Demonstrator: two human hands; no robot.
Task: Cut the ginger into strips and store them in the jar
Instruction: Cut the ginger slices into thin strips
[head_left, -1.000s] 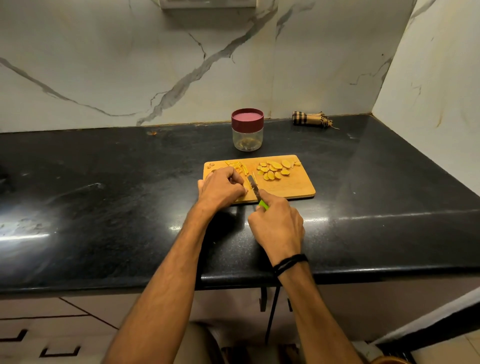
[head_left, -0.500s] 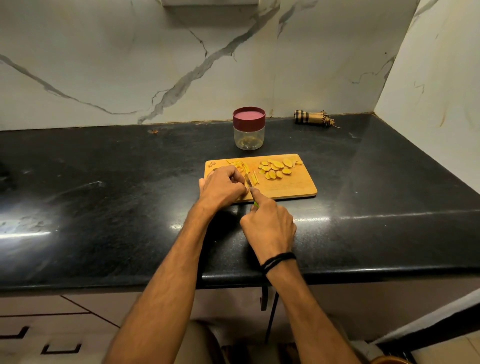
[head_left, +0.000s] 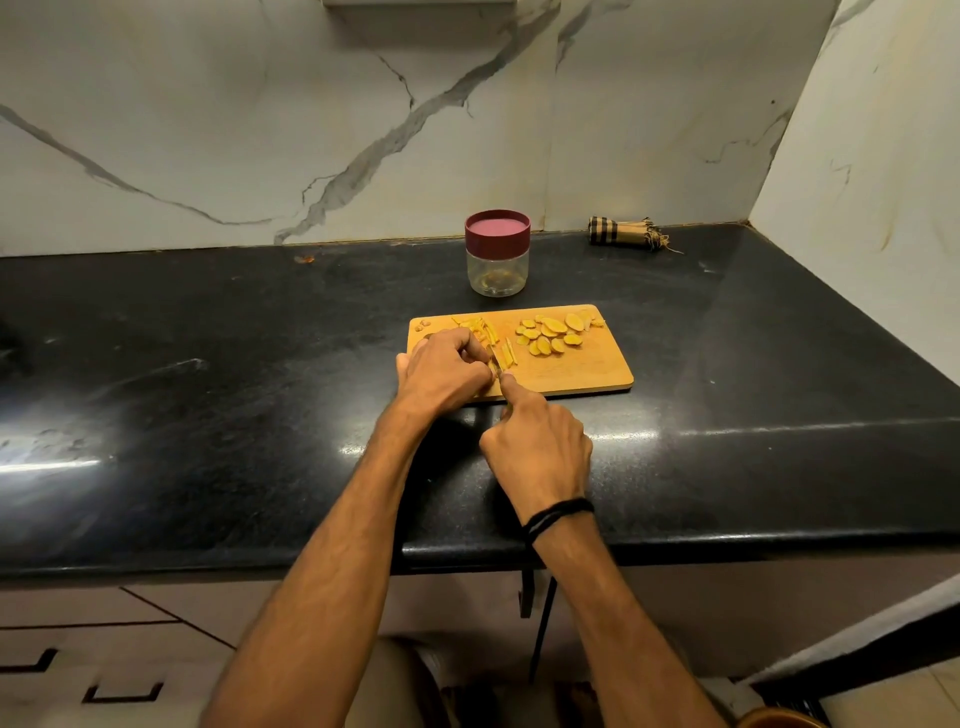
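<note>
A wooden cutting board (head_left: 582, 366) lies on the black counter. Round ginger slices (head_left: 548, 332) are spread over its far right part, and cut ginger strips (head_left: 488, 330) lie at its far left. My left hand (head_left: 441, 371) curls its fingers down on a ginger piece at the board's near left; the piece itself is hidden. My right hand (head_left: 537, 441) grips a green-handled knife, its blade (head_left: 497, 366) against my left fingers and the handle mostly hidden. A clear jar (head_left: 497, 253) with a maroon lid on stands behind the board.
A rolled checked cloth (head_left: 623, 232) lies at the back right by the marble wall. The counter's front edge (head_left: 727, 540) runs just under my wrists. A side wall closes the counter on the right.
My right hand has moved left and toward my left hand with the knife; the blade now sits against my left fingers and the green handle is hidden. My left hand has stayed put.
</note>
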